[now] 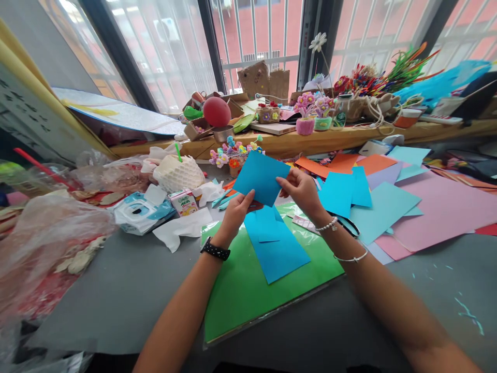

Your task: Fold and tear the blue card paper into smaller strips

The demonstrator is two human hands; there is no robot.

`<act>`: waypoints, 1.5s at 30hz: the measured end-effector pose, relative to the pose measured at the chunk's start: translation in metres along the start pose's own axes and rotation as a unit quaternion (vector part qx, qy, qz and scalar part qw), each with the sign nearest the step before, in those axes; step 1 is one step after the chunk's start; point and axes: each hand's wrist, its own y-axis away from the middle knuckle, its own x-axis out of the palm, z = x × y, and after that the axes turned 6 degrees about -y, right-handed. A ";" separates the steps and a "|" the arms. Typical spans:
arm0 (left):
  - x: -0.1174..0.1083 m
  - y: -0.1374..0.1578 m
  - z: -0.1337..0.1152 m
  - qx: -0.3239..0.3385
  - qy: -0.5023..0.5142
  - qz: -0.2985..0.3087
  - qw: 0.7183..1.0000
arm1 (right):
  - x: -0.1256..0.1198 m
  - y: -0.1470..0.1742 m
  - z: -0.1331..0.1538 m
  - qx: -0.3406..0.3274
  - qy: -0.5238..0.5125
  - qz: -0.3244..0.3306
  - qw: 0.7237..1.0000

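Note:
Raised above the table, a blue sheet of paper [262, 176] is held between my two hands. My left hand [238, 210] pinches its lower left edge, thumb on top. At its right corner, my right hand [298, 189] grips it between thumb and fingers. Under them lies a larger blue paper piece [277, 254] with a smaller blue piece on its upper part. Both rest on a green sheet [240, 305] in a clear plastic sleeve. More blue paper pieces [337, 192] lie just right of my right hand.
Teal card [388, 207], pink sheets [446, 212] and orange paper [345, 161] spread over the right side. Left are a wet-wipe pack [135, 212], a small drink carton [183, 202] and plastic bags [58, 238]. Yarn flowers [235, 150] and a crowded window ledge [272, 139] stand behind.

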 end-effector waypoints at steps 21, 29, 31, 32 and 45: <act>0.002 0.003 -0.002 -0.041 0.197 0.045 0.979 | 0.008 0.012 0.001 -0.262 0.221 0.135 0.930; 0.003 0.005 -0.004 -0.022 0.196 0.050 0.979 | 0.009 0.013 -0.002 -0.255 0.238 0.145 0.926; 0.003 0.006 -0.005 -0.016 0.199 0.054 0.978 | 0.007 0.012 -0.003 -0.257 0.222 0.142 0.930; 0.003 0.006 -0.006 -0.012 0.200 0.056 0.978 | 0.007 0.012 -0.004 -0.257 0.217 0.142 0.931; -0.001 0.001 0.000 -0.011 0.133 -0.023 0.991 | 0.005 0.009 0.001 -0.242 0.159 0.169 0.942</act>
